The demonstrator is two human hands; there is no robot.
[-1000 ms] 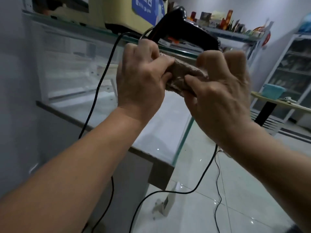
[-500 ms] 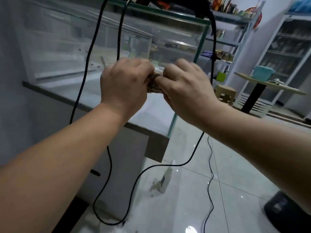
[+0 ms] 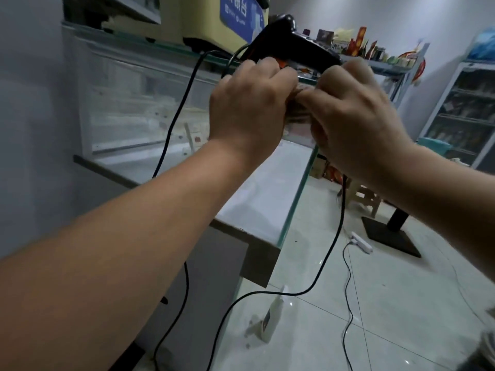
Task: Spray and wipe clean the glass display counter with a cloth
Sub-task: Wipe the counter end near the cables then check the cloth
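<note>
My left hand [image 3: 247,108] and my right hand [image 3: 353,116] are pressed together at chest height, both closed around a bunched brown cloth [image 3: 298,109]; only a small strip of it shows between my fingers. They hover in front of the glass display counter [image 3: 139,103], whose green-edged top and front corner run from upper left toward the centre. A white spray bottle [image 3: 270,319] lies on the tiled floor beside the counter's base, below my hands.
A black barcode scanner [image 3: 292,41] rests on the counter top behind my hands, its black cables [image 3: 332,242] hanging to the floor. A white power strip [image 3: 361,242] and a black table base [image 3: 388,236] sit on the floor at right. A glass-door fridge [image 3: 466,113] stands far right.
The view dipped toward the floor, then tilted back up to the counter top. Both hands stayed together on the cloth, which now shows less between my fingers.
</note>
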